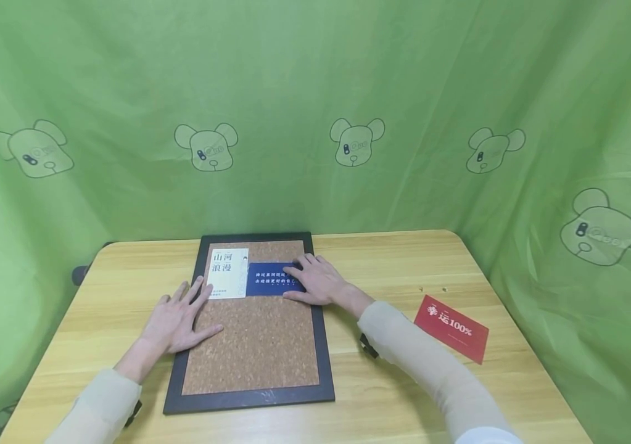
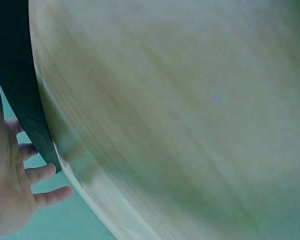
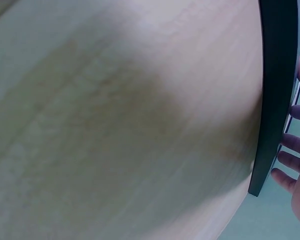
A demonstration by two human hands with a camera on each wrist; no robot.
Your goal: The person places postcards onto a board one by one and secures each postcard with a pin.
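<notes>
A cork board (image 1: 254,351) with a black frame (image 1: 248,398) lies flat on the table. On its upper part a white card (image 1: 230,271) with dark Chinese lettering stands lengthwise, and a blue card (image 1: 265,280) with white lettering lies crosswise against its right side. My left hand (image 1: 176,322) is spread over the frame's left side, a fingertip at the white card's lower left edge. Fingers of my right hand (image 1: 321,282) rest on the blue card's right end and hide part of its lettering. Both wrist views show the frame's edge beside the left hand (image 2: 10,185) and right hand (image 3: 299,160).
A red card (image 1: 453,330) with white lettering lies at an angle on the table's right side, partly near my right sleeve. Two tiny shiny pieces (image 1: 445,289) sit behind it. A green curtain (image 1: 293,74) with mouse-like heads surrounds the wooden table (image 1: 393,259).
</notes>
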